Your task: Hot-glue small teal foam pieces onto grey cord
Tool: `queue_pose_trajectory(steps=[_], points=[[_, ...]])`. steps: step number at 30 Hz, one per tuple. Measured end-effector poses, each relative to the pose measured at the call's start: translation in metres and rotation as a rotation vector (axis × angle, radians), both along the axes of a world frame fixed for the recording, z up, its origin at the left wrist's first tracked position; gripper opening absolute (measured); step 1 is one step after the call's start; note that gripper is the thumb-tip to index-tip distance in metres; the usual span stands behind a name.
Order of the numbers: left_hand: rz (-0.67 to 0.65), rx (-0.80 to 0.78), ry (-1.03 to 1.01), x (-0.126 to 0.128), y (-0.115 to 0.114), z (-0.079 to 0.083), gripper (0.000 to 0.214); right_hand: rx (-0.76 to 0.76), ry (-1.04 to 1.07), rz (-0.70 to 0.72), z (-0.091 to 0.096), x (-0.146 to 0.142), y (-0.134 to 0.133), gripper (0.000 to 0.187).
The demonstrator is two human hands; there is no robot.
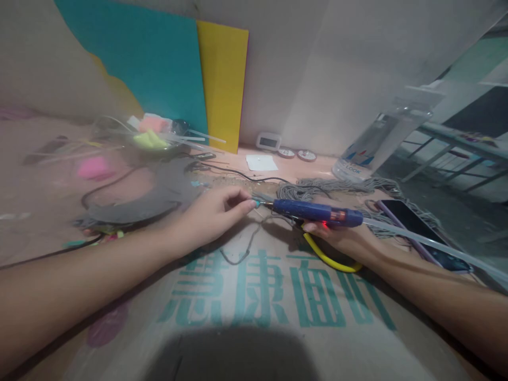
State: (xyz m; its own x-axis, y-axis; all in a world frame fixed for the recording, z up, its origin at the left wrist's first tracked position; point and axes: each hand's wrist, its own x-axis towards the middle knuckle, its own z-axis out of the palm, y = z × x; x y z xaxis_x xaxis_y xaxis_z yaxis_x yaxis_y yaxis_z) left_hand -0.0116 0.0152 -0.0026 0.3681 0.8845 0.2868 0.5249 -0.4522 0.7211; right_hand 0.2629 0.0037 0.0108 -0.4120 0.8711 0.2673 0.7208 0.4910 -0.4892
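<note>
My right hand (337, 235) is wrapped round a blue hot glue gun (301, 210) with a small red light on its side. A long translucent glue stick (420, 241) runs out of its back end. The gun's nozzle points left, at my left hand (222, 211), whose thumb and finger are pinched on a small teal piece (256, 203). Nozzle and teal piece meet or nearly meet; I cannot tell which. Below them a thin grey cord (248, 248) curves over the printed work surface (234, 338). A yellow curved band (331, 262) shows under my right hand, its other parts hidden.
Bundled grey cord (357, 185) and a phone (416, 233) lie at the right. Behind stand a clear plastic container (369, 143), a small white display (269, 141), and teal (159, 58) and yellow boards (224, 79). Colourful blurred items (151, 137) and a dark cable (254, 177) are at left and centre.
</note>
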Motion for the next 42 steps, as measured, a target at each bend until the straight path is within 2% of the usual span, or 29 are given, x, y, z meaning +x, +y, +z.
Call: queue_pose_trajectory(steps=[9, 25, 29, 33, 42], points=[[0.000, -0.012, -0.007, 0.0001, -0.0003, 0.0008, 0.027, 0.050, -0.008, -0.033, 0.0006, -0.0030, -0.0015, 0.033], [-0.011, -0.011, 0.013, -0.0001, -0.0016, 0.0023, 0.028, 0.026, -0.011, -0.042, -0.0007, -0.0011, -0.0003, 0.029], [-0.021, -0.014, 0.008, -0.0001, -0.0009, 0.0027, 0.028, 0.064, -0.026, -0.040, -0.0018, -0.0003, 0.0007, 0.032], [-0.034, -0.005, 0.019, -0.0004, -0.0010, 0.0019, 0.025, 0.032, -0.031, -0.052, -0.0019, 0.0003, 0.0013, 0.036], [-0.114, -0.022, 0.064, -0.0006, -0.0017, -0.0006, 0.023, 0.023, 0.130, -0.073, 0.0020, -0.0013, -0.0016, 0.024]])
